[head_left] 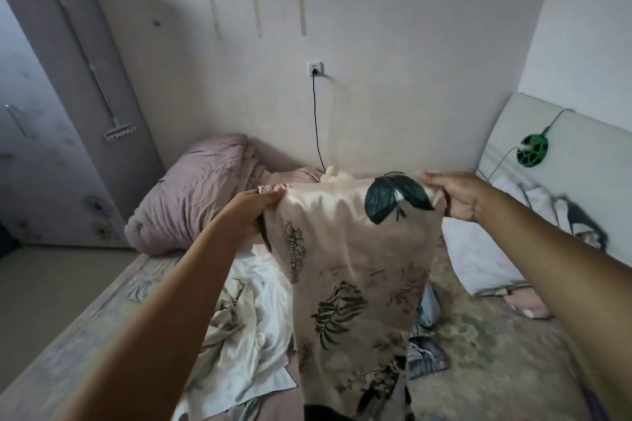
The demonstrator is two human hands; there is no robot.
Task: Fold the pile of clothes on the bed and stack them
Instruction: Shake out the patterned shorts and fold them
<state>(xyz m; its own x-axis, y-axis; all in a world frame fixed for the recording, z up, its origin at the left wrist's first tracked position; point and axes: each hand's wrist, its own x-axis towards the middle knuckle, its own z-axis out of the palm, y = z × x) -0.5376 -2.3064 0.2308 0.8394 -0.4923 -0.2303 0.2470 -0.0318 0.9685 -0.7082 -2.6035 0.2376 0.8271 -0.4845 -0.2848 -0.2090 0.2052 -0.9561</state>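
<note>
While hanging over bed point(478, 352) | garment point(355, 267) top corners pinched by left hand point(251, 212), right hand point(455, 193)

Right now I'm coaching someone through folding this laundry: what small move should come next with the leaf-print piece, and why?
Probably lower it flat onto the bed. The left hand and right hand each grip a top corner of the leaf-print garment, which hangs spread in the air above the white garment still unfolded below; laid flat, it could be folded.
</note>
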